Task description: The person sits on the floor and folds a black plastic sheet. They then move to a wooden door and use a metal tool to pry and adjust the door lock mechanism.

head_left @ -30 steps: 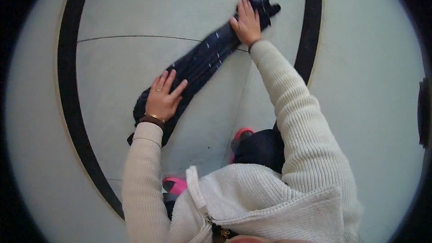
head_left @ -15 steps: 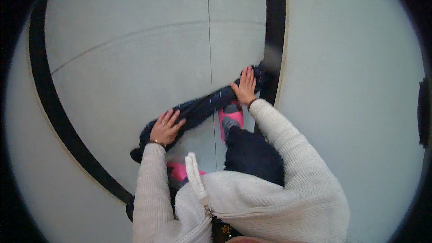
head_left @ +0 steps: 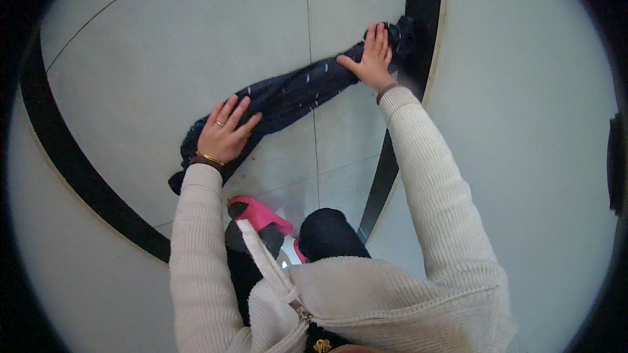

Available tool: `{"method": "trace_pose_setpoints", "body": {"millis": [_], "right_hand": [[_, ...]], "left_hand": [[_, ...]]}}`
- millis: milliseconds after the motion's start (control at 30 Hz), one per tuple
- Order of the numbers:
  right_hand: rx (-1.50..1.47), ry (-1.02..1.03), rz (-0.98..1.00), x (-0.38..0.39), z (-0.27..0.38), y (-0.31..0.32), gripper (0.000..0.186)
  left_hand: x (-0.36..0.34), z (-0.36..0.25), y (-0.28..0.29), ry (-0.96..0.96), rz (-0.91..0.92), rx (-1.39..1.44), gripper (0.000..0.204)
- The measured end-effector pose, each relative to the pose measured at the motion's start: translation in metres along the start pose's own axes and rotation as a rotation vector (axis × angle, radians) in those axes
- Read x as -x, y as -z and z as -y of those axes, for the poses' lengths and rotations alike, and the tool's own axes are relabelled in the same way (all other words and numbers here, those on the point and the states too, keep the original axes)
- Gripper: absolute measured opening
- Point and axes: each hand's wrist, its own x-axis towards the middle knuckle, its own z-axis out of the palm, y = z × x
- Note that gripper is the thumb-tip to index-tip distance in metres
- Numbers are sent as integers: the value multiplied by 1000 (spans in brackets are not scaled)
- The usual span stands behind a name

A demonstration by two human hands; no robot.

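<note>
Left hand (head_left: 224,132) lies palm down with fingers fanned, unclenched, on the left part of a dark cloth (head_left: 294,95) with pale dashes, its forearm reaching nearly straight up. Bunched lengthwise, the cloth slants up rightward across the pale tiled floor (head_left: 229,26). Near its right end, the right hand (head_left: 374,65) presses flat, fingers extended and thumb spread, grasping nothing; its forearm angles inward, beside the black floor band (head_left: 425,0).
</note>
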Motion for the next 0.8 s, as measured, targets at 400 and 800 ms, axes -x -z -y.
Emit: {"method": "trace_pose_setpoints", "body": {"millis": [400, 800], "right_hand": [[47, 19, -447, 46, -36, -49, 117], [-458, -574, -21, 190, -5, -77, 103]], "left_hand": [[19, -51, -23, 0, 91, -49, 53], [1, -12, -6, -220, 710, -15, 50]]}}
